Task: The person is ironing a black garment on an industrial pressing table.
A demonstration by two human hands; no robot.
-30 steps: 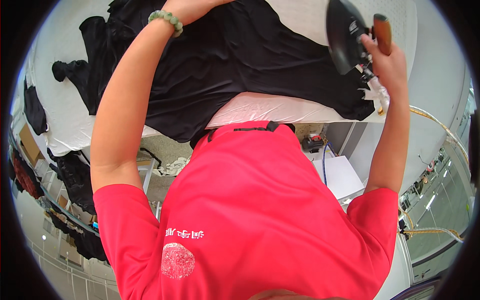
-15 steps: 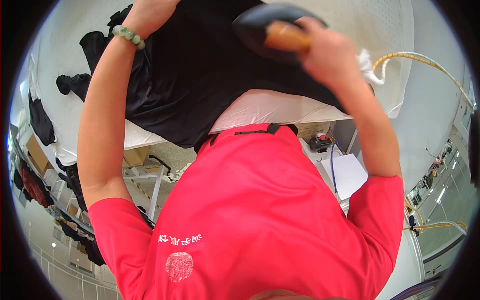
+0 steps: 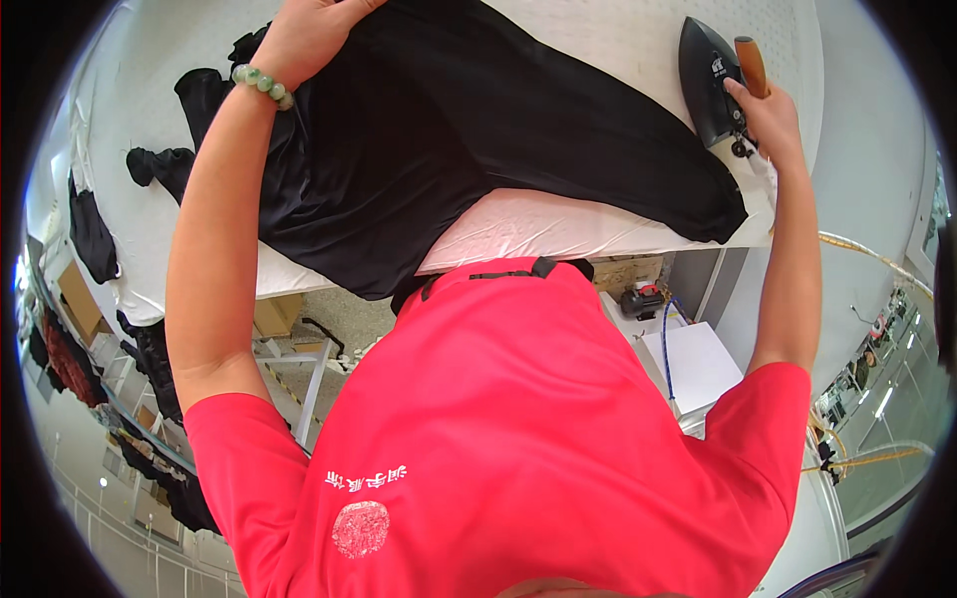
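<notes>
A black garment point(image 3: 399, 120) lies spread over the white-covered table point(image 3: 608, 40), with one long tapering part stretched out to the right. At the far right of the table is a dark steam iron point(image 3: 706, 85) with an orange-brown handle, apart from the cloth. My right hand point(image 3: 773, 120) is closed around that handle, the thumb pointing toward the iron's body. My left hand point(image 3: 311, 40), a beaded bracelet at its wrist, is over the far left part of the garment. Its thumb stretches rightward, but the other fingers are cut off by the upper edge.
A yellow-and-white hose point(image 3: 867, 249) runs off to the right. Below the table's front edge are a small black-and-red device point(image 3: 643, 301), a white board point(image 3: 698, 364) and a brown box point(image 3: 277, 315). Dark garments point(image 3: 92, 237) hang at the left.
My right hand has carried the iron rightward, off the garment to the bare right end of the table. My left hand has shifted slightly right and nearer, still over the cloth.
</notes>
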